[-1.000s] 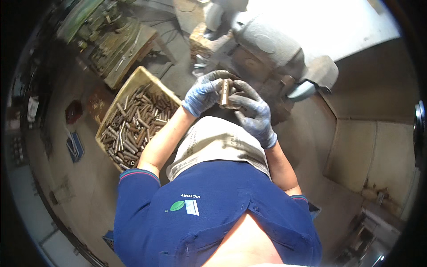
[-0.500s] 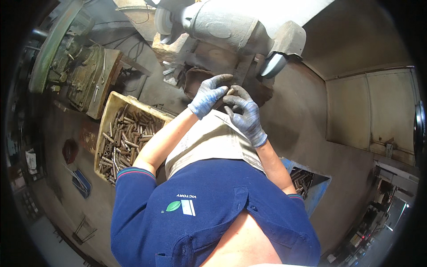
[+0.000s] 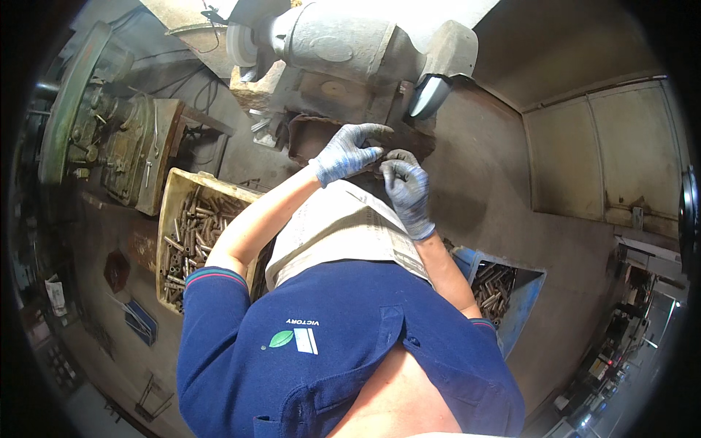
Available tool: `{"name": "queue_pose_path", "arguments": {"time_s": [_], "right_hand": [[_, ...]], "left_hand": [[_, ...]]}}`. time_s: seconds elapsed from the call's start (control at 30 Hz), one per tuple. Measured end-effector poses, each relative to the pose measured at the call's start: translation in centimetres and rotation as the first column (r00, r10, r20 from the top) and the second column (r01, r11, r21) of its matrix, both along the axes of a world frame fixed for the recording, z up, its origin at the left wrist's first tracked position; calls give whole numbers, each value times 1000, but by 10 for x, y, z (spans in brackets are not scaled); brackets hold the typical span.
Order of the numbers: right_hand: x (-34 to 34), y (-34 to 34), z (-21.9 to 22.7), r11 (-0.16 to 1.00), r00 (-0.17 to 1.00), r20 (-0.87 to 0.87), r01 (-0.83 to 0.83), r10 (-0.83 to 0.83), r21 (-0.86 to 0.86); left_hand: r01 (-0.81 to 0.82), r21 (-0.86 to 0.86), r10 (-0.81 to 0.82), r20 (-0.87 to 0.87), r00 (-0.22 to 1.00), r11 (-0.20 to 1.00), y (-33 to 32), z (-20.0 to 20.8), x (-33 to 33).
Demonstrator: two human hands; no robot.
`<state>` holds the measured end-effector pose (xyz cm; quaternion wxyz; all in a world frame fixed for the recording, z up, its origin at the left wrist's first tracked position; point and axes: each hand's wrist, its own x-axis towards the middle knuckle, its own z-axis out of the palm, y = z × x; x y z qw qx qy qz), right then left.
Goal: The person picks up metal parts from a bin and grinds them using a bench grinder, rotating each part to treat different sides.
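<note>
My left hand [image 3: 349,155], in a blue-and-grey work glove, reaches in front of a bench grinder [image 3: 339,40]. Its fingers are bent, with thumb and forefinger facing my right hand. Close beside it, my right hand [image 3: 407,188], gloved the same way, has its fingers curled in. Whatever lies between the fingertips is small, dark and mostly hidden; I cannot make out its kind. Below the grinder, just beyond my hands, is a dark brown hollow [image 3: 310,139]. A pale apron [image 3: 336,226] covers my lap.
To my left stands a yellowish bin [image 3: 169,226] heaped with short metal tubes [image 3: 191,237]. A blue bin [image 3: 527,292] at my right holds more metal pieces [image 3: 493,288]. Green machinery [image 3: 69,109] stands far left. A grinder wheel guard [image 3: 453,51] juts out above right.
The view has shifted, so the grinder appears farther left and higher. My right hand has turned and its fingers have curled in more. The brownish piece seen between my hands is now hidden.
</note>
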<state>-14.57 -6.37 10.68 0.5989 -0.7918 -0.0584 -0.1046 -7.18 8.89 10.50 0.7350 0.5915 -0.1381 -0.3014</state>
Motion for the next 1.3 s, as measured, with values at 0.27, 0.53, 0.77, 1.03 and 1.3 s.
{"name": "queue_pose_path", "arguments": {"time_s": [0.27, 0.53, 0.77, 1.03, 1.3], "right_hand": [[-7, -35, -17, 988, 992, 84, 78, -90, 132], [0, -39, -30, 900, 983, -18, 177, -185, 397], [4, -42, -36, 807, 977, -149, 210, -152, 553], [15, -48, -39, 974, 967, 121, 223, -225, 37], [21, -65, -54, 959, 943, 198, 281, -267, -45]], "left_hand": [[-278, 130, 282, -19, 959, 952, 27, 7, -11], [-410, 27, 365, 403, 839, 912, -10, -21, -25], [-549, 55, 218, 881, 419, 834, -16, -7, -10], [-397, 68, 398, 5, 918, 915, -31, -50, 18], [-403, 74, 383, 190, 904, 912, -53, -55, 26]]}}
